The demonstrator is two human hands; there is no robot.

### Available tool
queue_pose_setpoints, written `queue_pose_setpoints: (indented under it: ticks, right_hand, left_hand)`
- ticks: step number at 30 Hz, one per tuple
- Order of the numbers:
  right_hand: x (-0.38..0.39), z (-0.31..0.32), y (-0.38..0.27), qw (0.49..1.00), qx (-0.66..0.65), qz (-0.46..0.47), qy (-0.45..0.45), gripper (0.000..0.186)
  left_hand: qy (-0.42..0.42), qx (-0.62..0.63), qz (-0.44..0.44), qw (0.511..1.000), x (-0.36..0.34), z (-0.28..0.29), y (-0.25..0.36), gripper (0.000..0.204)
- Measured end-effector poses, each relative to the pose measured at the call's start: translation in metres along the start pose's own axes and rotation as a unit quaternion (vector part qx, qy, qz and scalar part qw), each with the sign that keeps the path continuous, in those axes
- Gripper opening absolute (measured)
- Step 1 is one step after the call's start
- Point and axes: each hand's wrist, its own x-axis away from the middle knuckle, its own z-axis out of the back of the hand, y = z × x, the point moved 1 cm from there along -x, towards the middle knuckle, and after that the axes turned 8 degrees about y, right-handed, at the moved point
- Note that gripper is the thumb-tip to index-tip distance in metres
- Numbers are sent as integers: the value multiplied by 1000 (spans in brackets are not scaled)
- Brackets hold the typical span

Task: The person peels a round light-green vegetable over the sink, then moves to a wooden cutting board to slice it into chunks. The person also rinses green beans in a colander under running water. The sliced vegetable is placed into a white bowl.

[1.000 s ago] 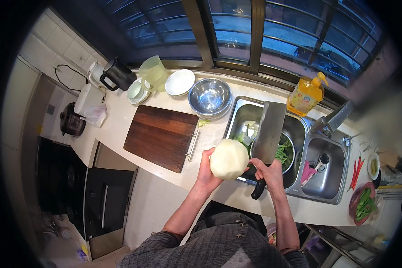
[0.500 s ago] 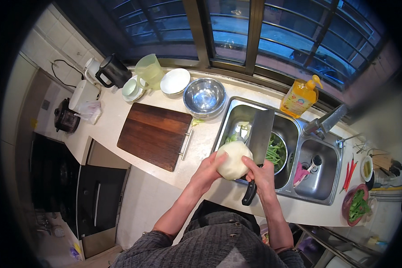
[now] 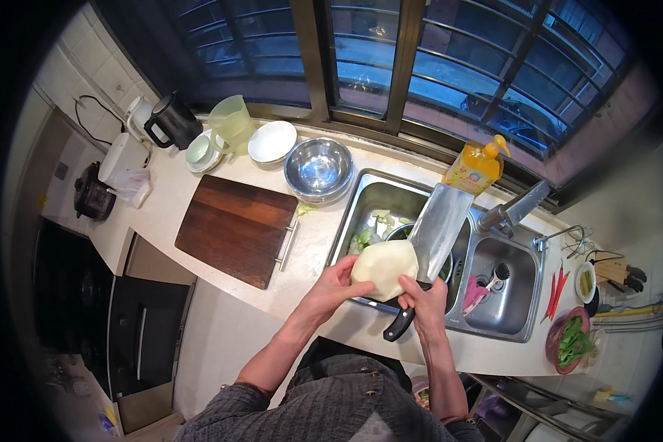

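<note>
Above the front edge of the sink, my left hand (image 3: 324, 293) cups a pale, peeled round vegetable (image 3: 383, 269) from its left side, thumb across the front. My right hand (image 3: 427, 303) grips a cleaver (image 3: 443, 221) where its black handle meets the broad blade, the thumb reaching onto the vegetable's right side. The blade points away from me and leans right, close against the vegetable. Pale and green peelings (image 3: 364, 237) lie in the left sink basin. Behind the blade, a bowl in the sink is mostly hidden.
A dark wooden cutting board (image 3: 236, 228) lies left of the sink (image 3: 344, 234). Steel bowls (image 3: 318, 169), a white bowl (image 3: 272, 141), a jug (image 3: 232, 124) and a kettle (image 3: 174, 121) line the back. Rightward are a soap bottle (image 3: 473, 168), faucet (image 3: 514, 208), red chilies (image 3: 556, 293) and a greens basket (image 3: 569, 340).
The vegetable has turned in my hands, showing a flatter face. The cleaver has tilted right, with more of its flat side visible. The whole view has shifted slightly.
</note>
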Motion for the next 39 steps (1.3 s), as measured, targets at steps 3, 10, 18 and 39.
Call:
queue_pose_setpoints:
  ticks: [3,10,18,39]
  right_hand:
    - [-1,8,5,998,-55,-19,-26,20]
    - [-3,17,1,993,12,23,-118,40]
    - [0,32,-4,995,59,53,-67,20]
    - [24,16,51,997,-29,-67,37,15]
  left_hand:
    - [-9,82,111,990,4,4,2,55]
    - [-131,229,186,947,15,-1,-6,62]
    - [8,108,-11,994,29,-29,13,87]
    - [-14,-17,-71,997,17,25,-46,59]
